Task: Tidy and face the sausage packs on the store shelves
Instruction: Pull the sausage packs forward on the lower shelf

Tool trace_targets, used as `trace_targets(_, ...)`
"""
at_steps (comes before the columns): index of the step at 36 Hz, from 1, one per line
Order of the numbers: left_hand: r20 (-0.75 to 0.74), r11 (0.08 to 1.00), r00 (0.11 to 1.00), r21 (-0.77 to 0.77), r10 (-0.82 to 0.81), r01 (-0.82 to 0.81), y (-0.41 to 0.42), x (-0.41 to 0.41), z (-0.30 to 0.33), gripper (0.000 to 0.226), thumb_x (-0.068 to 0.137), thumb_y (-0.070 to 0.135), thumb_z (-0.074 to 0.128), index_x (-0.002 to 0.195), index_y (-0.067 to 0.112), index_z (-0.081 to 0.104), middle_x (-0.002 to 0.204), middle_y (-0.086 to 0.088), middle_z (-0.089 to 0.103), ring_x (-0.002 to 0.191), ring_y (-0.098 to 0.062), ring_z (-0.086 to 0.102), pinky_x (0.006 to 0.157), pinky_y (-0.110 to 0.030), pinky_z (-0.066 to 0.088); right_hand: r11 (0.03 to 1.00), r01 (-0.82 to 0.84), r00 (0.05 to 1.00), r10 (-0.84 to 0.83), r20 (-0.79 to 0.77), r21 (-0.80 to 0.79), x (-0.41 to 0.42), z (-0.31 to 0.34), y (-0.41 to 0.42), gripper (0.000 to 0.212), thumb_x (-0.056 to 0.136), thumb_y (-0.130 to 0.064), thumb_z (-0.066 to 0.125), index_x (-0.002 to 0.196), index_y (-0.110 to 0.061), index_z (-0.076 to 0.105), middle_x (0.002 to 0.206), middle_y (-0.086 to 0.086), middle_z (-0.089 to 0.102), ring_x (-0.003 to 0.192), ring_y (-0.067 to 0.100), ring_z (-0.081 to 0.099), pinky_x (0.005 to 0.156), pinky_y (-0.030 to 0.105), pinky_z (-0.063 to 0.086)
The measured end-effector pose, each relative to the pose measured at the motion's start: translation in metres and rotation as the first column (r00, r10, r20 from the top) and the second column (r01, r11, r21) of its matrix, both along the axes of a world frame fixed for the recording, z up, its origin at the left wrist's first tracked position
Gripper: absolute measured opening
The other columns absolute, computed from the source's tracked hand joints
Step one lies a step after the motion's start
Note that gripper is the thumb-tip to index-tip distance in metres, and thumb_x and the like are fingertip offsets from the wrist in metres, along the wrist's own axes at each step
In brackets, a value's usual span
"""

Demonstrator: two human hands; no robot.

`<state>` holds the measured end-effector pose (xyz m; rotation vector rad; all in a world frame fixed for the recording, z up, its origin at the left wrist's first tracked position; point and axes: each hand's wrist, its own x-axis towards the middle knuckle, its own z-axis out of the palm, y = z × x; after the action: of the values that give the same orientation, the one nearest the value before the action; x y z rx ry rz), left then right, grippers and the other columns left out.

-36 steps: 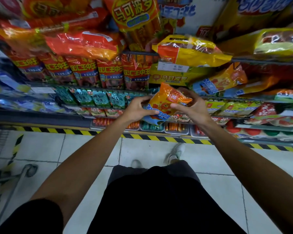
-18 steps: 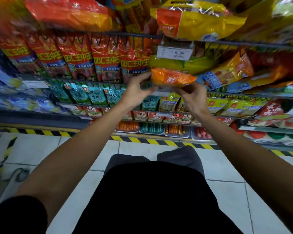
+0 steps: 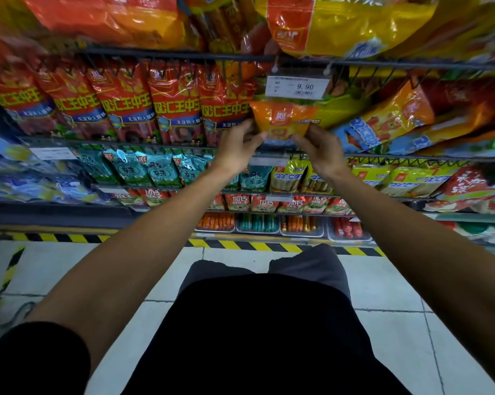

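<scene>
Up at the second wire shelf (image 3: 160, 143), just under the 9.90 price tag (image 3: 297, 87), I have the small orange sausage pack (image 3: 280, 121) upright with its logo facing me. My left hand (image 3: 235, 151) pinches its lower left edge between thumb and fingertips; my right hand (image 3: 322, 151) pinches the lower right corner, fingers curled in. The pack sits just right of the row of red sausage packs (image 3: 126, 106), touching or nearly touching the last one, with a yellow-green pack (image 3: 340, 109) behind it.

I judge I'm seating it at the shelf front. The risks: I hold only the bottom edge, so the slick film could slip or the top could flop forward when I let go. Pushing in could nudge the nearest red pack crooked, or knock the price tag. Whether its base rests on the wire yet, I cannot tell.
</scene>
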<state>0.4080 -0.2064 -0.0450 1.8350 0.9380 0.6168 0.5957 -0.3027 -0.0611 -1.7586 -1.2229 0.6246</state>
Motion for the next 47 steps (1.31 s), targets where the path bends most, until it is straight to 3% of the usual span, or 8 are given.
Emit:
trace_targets(3, -0.051, 0.998, 0.997, 0.019, 0.055, -0.054, 0.006, 0.002, -0.003, 0.041, 0.109, 0.023, 0.054, 0.145, 0.004, 0.057, 0.139, -0.009, 0.066, 0.127, -0.016, 0.061, 0.086, 0.002, 0.041, 0.999, 0.05, 0.998, -0.049, 0.029, -0.015, 0.004, -0.004, 0.009, 0.034, 0.107, -0.029, 0.054, 0.13, -0.005, 0.061, 0.124, -0.001, 0.067, 0.111, 0.007, 0.058, 0.088, 0.017, 0.045)
trace_targets(9, -0.18, 0.986, 0.977, -0.142, -0.117, 0.092, 0.007, 0.007, -0.011, 0.063, 0.105, -0.003, 0.051, 0.162, 0.008, 0.027, 0.164, -0.012, 0.038, 0.153, -0.024, 0.034, 0.124, -0.035, 0.032, 0.976, 0.163, 0.98, -0.142, 0.143, -0.148, 0.002, -0.009, 0.024, 0.049, 0.112, -0.041, 0.038, 0.068, -0.019, 0.037, 0.064, 0.0, 0.038, 0.057, 0.013, 0.037, 0.057, 0.04, 0.017)
trace_targets(18, -0.059, 0.98, 0.997, -0.195, -0.053, 0.04, -0.003, 0.006, -0.012, 0.063, 0.107, -0.003, 0.045, 0.164, 0.015, 0.026, 0.166, -0.012, 0.035, 0.154, -0.023, 0.032, 0.122, -0.029, 0.03, 0.977, 0.207, 0.968, -0.199, 0.152, -0.04, -0.003, -0.012, 0.03, 0.057, 0.109, -0.05, 0.04, 0.057, -0.027, 0.035, 0.054, -0.004, 0.038, 0.052, 0.011, 0.039, 0.052, 0.034, 0.025)
trace_targets(29, -0.237, 0.936, 0.971, 0.346, 0.022, 0.063, -0.004, -0.026, -0.002, 0.052, 0.102, 0.0, 0.051, 0.152, 0.013, 0.051, 0.152, -0.007, 0.053, 0.139, -0.022, 0.049, 0.117, -0.024, 0.039, 0.988, 0.057, 0.987, -0.035, 0.156, -0.141, -0.005, -0.007, 0.039, 0.057, 0.112, -0.044, 0.033, 0.061, -0.019, 0.033, 0.057, 0.004, 0.035, 0.051, 0.016, 0.035, 0.057, 0.04, 0.019)
trace_targets(33, -0.283, 0.709, 0.958, 0.665, -0.052, 0.235, 0.001, -0.027, -0.004, 0.057, 0.097, -0.003, 0.052, 0.152, 0.009, 0.05, 0.163, -0.011, 0.039, 0.153, -0.031, 0.028, 0.126, -0.029, 0.023, 0.981, 0.188, 0.973, -0.194, 0.125, 0.054, -0.011, -0.014, 0.025, 0.039, 0.11, -0.039, 0.045, 0.113, -0.006, 0.066, 0.103, 0.013, 0.072, 0.083, 0.02, 0.064, 0.071, 0.036, 0.047)
trace_targets(36, -0.36, 0.541, 0.933, 0.779, -0.025, 0.315, 0.006, -0.025, -0.009, 0.065, 0.095, 0.001, 0.054, 0.158, 0.01, 0.04, 0.168, -0.015, 0.028, 0.157, -0.041, 0.017, 0.128, -0.054, 0.019, 0.96, 0.166, 0.962, -0.207, 0.176, 0.225, -0.021, -0.023, 0.005, 0.049, 0.109, -0.036, 0.048, 0.152, -0.012, 0.043, 0.152, 0.008, 0.05, 0.124, 0.01, 0.052, 0.089, 0.013, 0.043)
trace_targets(42, -0.5, 0.452, 0.86, 0.792, 0.097, 0.41, 0.016, -0.021, -0.018, 0.085, 0.097, 0.014, 0.057, 0.167, 0.022, 0.01, 0.175, -0.007, 0.004, 0.159, -0.04, -0.001, 0.129, -0.054, -0.003, 0.984, -0.059, 0.928, -0.008, 0.372, 0.168, -0.031, -0.028, 0.001, 0.065, 0.108, -0.035, 0.051, 0.163, -0.018, 0.022, 0.173, 0.006, 0.005, 0.145, 0.014, 0.037, 0.071, 0.028, 0.055)
trace_targets(47, -0.551, 0.455, 0.827, 0.768, 0.112, 0.45, 0.021, -0.027, -0.019, 0.083, 0.099, 0.016, 0.053, 0.167, 0.022, 0.007, 0.175, -0.006, 0.002, 0.16, -0.039, -0.002, 0.129, -0.056, 0.001, 0.974, 0.039, 0.991, -0.066, 0.115, 0.223, -0.031, -0.025, 0.01, 0.06, 0.107, -0.029, 0.056, 0.158, -0.018, 0.028, 0.167, 0.002, 0.027, 0.143, 0.016, 0.042, 0.097, 0.013, 0.049)
